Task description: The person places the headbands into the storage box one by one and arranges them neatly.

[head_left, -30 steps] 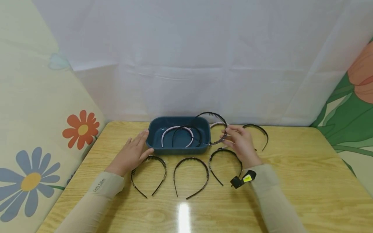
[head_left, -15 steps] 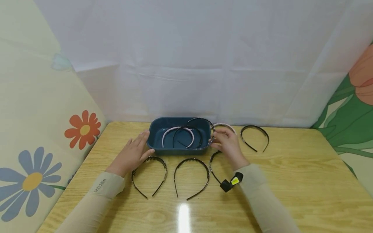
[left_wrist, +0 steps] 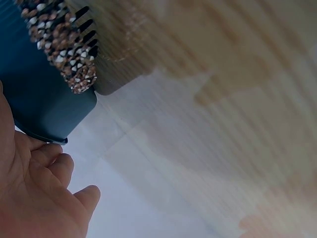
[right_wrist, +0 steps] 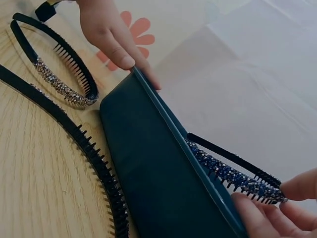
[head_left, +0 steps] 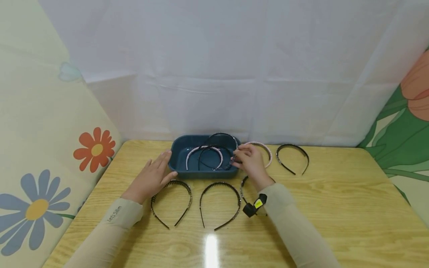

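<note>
My right hand [head_left: 249, 162] pinches a black toothed headband [right_wrist: 225, 172] with blue glitter by its curved part. In the head view it overlaps the right end of a dark blue rectangular bin [head_left: 204, 174], and in the right wrist view its tips dip behind the rim. A pale pink headband [head_left: 187, 157] and a black one [head_left: 199, 160] lie in the bin. My left hand [head_left: 149, 178] rests against the bin's left end, fingers nearly straight. Close by in the left wrist view is a headband covered in copper and silver stones [left_wrist: 62, 47].
In front of the bin, black headbands lie on the wooden table [head_left: 207, 253]: one at left [head_left: 190, 201], one in the middle [head_left: 239, 203], one partly under my right wrist [head_left: 242, 190]. A pink headband [head_left: 270, 154] and a black headband [head_left: 306, 154] lie to the right.
My right hand has moved left with the glittery headband, from beyond the bin's right end to over it. The pink headband on the right shows more. My left hand has stayed put.
</note>
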`<move>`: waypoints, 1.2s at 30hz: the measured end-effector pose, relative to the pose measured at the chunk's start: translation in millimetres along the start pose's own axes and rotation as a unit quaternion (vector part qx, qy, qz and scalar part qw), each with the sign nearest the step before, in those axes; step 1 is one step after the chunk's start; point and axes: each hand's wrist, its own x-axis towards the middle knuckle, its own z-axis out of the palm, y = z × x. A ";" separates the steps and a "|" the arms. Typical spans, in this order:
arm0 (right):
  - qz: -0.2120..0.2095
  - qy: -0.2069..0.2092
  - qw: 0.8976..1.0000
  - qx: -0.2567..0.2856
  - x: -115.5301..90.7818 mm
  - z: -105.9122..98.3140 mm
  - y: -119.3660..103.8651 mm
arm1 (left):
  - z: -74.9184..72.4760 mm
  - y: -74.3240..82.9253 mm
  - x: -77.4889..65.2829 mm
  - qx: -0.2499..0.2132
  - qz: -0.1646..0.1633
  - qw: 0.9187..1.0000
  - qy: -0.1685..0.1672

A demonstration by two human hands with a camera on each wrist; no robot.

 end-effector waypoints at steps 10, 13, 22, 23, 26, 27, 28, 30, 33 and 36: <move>-0.019 0.017 0.999 -0.045 6.2 10.7 7.4 | 3.1 -1.2 0.3 -0.010 -0.003 1.000 -0.006; -0.024 0.022 0.997 -0.069 6.2 12.1 7.4 | 3.9 -2.7 1.0 -0.008 -0.002 1.000 -0.004; -0.036 0.023 0.990 -0.138 7.9 17.4 3.9 | 5.4 -4.7 2.1 -0.011 -0.001 1.000 -0.003; -0.036 0.022 0.989 -0.144 8.2 17.8 4.0 | 5.4 -4.9 2.0 -0.010 -0.001 1.000 -0.003; -0.038 0.022 0.986 -0.162 8.8 19.0 3.9 | 5.4 -4.7 1.7 -0.009 0.000 1.000 -0.003; -0.039 0.021 0.985 -0.169 8.9 19.2 3.8 | 5.1 -4.4 1.6 -0.009 0.000 1.000 -0.003; -0.039 0.020 0.983 -0.176 8.7 19.3 3.4 | 4.8 -4.0 1.6 -0.009 0.000 1.000 -0.003; -0.042 0.016 0.981 -0.189 8.7 18.8 3.4 | 4.1 -3.0 1.4 -0.010 0.000 1.000 -0.004; -0.045 0.006 0.978 -0.201 8.6 17.9 4.0 | 2.9 -1.9 1.1 -0.008 0.000 1.000 -0.003; -0.050 -0.003 0.978 -0.205 9.3 17.6 5.1 | 2.8 -2.2 1.4 -0.007 0.002 1.000 -0.001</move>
